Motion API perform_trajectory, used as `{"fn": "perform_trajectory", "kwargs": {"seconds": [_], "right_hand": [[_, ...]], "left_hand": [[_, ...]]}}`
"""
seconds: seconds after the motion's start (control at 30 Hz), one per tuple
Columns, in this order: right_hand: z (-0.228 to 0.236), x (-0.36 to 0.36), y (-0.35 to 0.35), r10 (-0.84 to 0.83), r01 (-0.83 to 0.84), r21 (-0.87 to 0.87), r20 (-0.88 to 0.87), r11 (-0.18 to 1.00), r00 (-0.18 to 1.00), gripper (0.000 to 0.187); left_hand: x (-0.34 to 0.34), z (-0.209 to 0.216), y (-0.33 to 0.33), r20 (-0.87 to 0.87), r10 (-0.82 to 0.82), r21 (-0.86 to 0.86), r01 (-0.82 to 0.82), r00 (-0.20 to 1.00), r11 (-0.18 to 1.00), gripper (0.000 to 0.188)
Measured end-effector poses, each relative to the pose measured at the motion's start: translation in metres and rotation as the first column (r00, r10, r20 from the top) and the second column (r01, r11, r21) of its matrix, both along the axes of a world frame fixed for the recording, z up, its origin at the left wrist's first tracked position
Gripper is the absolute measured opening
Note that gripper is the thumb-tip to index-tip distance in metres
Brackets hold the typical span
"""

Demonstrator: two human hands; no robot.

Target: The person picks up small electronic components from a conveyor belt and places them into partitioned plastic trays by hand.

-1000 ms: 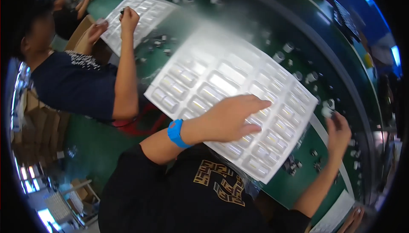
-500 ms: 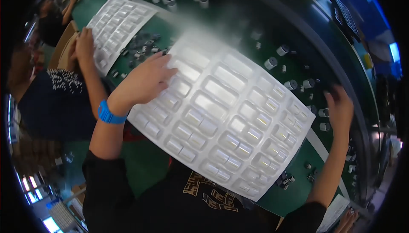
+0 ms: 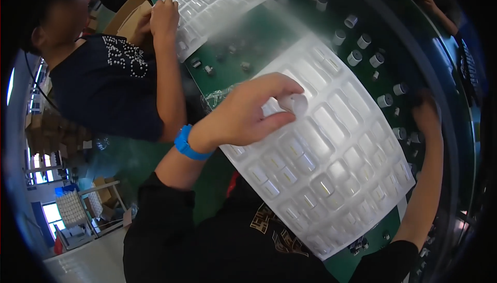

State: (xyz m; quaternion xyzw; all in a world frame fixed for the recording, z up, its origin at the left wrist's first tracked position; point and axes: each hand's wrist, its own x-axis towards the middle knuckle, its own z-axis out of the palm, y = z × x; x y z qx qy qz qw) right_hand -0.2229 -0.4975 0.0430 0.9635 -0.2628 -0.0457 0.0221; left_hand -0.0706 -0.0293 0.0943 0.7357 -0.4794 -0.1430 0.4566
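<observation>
My left hand (image 3: pixel 246 112), with a blue band (image 3: pixel 186 143) on the wrist, holds a short white hollow cylinder (image 3: pixel 295 105) between thumb and fingers. It is over a large white plastic tray (image 3: pixel 339 151) of moulded pockets. Clear, shiny cylinders fill many of the tray's nearer pockets, while several pockets toward the middle and far side look bare. Off to the right, my right hand (image 3: pixel 427 115) reaches in among white cylinders on the green surface. Its fingers are dark and blurred, so whatever they touch is hidden.
At left, a co-worker's hand (image 3: pixel 164 19) rests at the edge of a second pocketed tray (image 3: pixel 189 45), beside a cardboard box (image 3: pixel 129 11). White cylinders (image 3: pixel 354 58) stand scattered along the green table, with small metallic parts (image 3: pixel 209 70) between the trays. A dark curved rail runs along the right.
The view has shifted. My left hand has moved from the tray's left edge to above its pockets and now shows a white cylinder. My right hand reaches farther in among the loose cylinders.
</observation>
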Motion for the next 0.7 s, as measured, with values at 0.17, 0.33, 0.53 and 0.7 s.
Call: {"fn": "perform_trajectory", "kwargs": {"seconds": [0.17,0.33,0.53,0.7], "right_hand": [[0.051,-0.095,0.112,-0.478,-0.269,0.733,0.632,0.625,0.610,0.043],[0.064,-0.157,0.267,-0.606,-0.551,0.716,0.680,0.428,0.412,0.047],[0.049,-0.192,0.303,-0.673,-0.606,0.736,0.615,0.302,0.412,0.046],[0.053,-0.206,0.304,-0.633,-0.541,0.778,0.600,0.320,0.489,0.044]], "left_hand": [[-0.059,-0.014,-0.021,-0.339,-0.163,-0.184,0.105,0.927,0.977,0.043],[-0.123,-0.022,-0.050,-0.310,-0.273,-0.213,0.213,0.911,0.954,0.043],[-0.167,-0.007,-0.066,-0.143,-0.365,-0.206,0.333,0.920,0.920,0.043],[-0.175,-0.002,-0.055,-0.046,-0.388,-0.230,0.368,0.921,0.901,0.043]]}}
